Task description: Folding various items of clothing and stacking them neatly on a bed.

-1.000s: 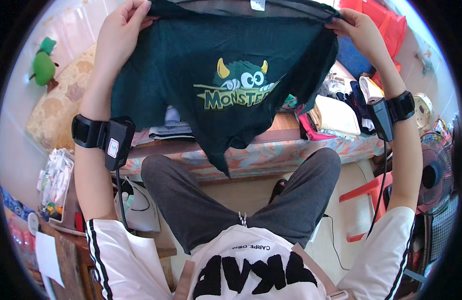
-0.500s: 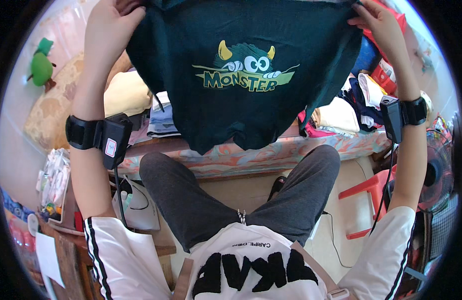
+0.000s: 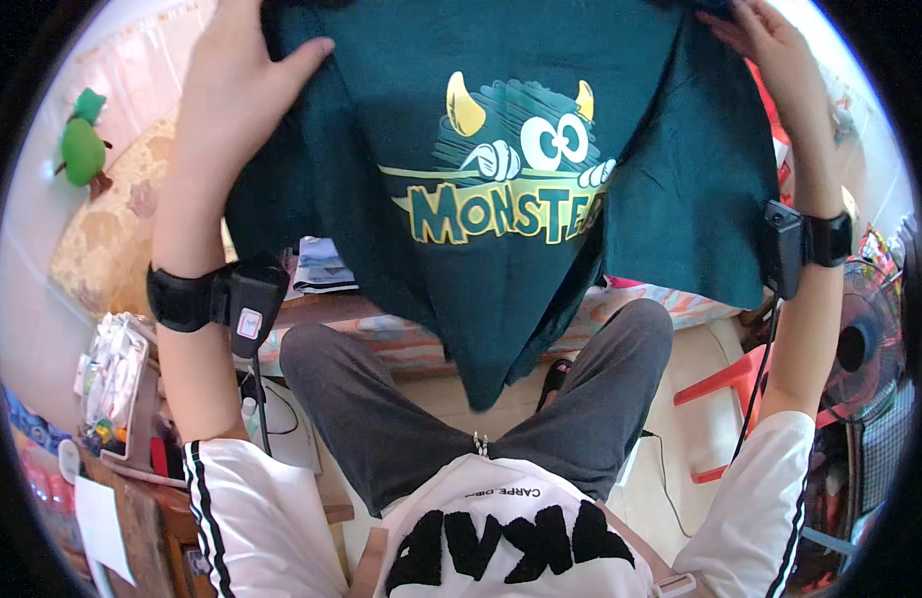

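Observation:
A dark green T-shirt (image 3: 461, 289) hangs spread out in front of me, printed with a cartoon horned monster. Its lower part falls to a point above the gap between my knees. At the upper left, my left hand (image 3: 244, 85) holds it, with the thumb stretched along the cloth and the other fingers mostly hidden. My right hand (image 3: 768, 38) grips the upper right edge, its fingertips partly hidden against the fabric. A wide flap of the shirt drapes below the right hand.
Behind the shirt is a bed edge with a patterned cover (image 3: 670, 309) and folded clothes (image 3: 319, 267). A red plastic stool (image 3: 725, 394) and a fan (image 3: 860, 339) stand at right. At left are a wooden cabinet (image 3: 147, 508) and a green plush toy (image 3: 82, 151).
The shirt has come closer and lower, its hem now dropping to a point, with a flap swinging out at right. Both hands have shifted slightly to the right; the left thumb has stretched out.

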`<state>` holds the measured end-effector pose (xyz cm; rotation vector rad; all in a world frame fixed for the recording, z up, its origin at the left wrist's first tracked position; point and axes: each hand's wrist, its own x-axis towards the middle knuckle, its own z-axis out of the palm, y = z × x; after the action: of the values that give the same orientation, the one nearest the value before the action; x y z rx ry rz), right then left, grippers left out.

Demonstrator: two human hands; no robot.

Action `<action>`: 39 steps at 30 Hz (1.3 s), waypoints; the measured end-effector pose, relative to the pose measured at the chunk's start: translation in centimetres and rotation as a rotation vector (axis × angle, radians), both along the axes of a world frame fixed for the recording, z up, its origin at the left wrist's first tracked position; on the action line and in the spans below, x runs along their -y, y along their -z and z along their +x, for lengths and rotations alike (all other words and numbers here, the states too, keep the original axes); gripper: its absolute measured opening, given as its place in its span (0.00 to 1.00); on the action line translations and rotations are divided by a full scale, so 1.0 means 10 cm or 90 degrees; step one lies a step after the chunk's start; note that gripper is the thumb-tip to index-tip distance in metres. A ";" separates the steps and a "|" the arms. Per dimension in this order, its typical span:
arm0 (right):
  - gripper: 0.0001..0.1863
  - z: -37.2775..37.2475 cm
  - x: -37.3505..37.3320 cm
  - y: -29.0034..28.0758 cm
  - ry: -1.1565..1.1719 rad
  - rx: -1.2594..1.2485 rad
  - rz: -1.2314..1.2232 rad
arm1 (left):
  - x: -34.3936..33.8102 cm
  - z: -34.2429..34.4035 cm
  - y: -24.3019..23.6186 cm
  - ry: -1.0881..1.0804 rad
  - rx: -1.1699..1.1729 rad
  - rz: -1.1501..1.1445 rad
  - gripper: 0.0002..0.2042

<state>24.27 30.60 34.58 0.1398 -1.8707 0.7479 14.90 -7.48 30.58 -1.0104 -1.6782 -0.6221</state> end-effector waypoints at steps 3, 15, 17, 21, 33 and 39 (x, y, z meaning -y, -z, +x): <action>0.10 -0.06 0.60 0.24 0.236 0.043 0.087 | -0.07 -0.41 0.16 -0.041 0.100 -0.033 0.32; 0.43 -1.24 -0.35 1.16 0.243 0.048 0.251 | -0.68 -1.83 0.99 -0.041 0.039 -0.150 0.44; 0.46 -1.42 -0.43 1.39 0.215 0.048 0.213 | -0.80 -1.95 1.15 -0.049 0.042 -0.151 0.44; 0.36 -1.81 -0.36 2.23 0.188 0.239 0.057 | -0.93 -2.32 1.80 0.027 0.247 -0.219 0.40; 0.33 -2.14 -0.44 3.65 0.157 0.608 0.180 | -1.11 -2.56 3.16 0.063 0.546 -0.440 0.28; 0.27 -2.17 -0.13 3.94 0.128 0.666 0.200 | -1.12 -2.23 3.70 0.013 0.508 -0.544 0.24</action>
<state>2.58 31.86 -4.87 -0.3025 -2.9343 0.3805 -7.36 3.76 -6.46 -1.4760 -2.7658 -0.3073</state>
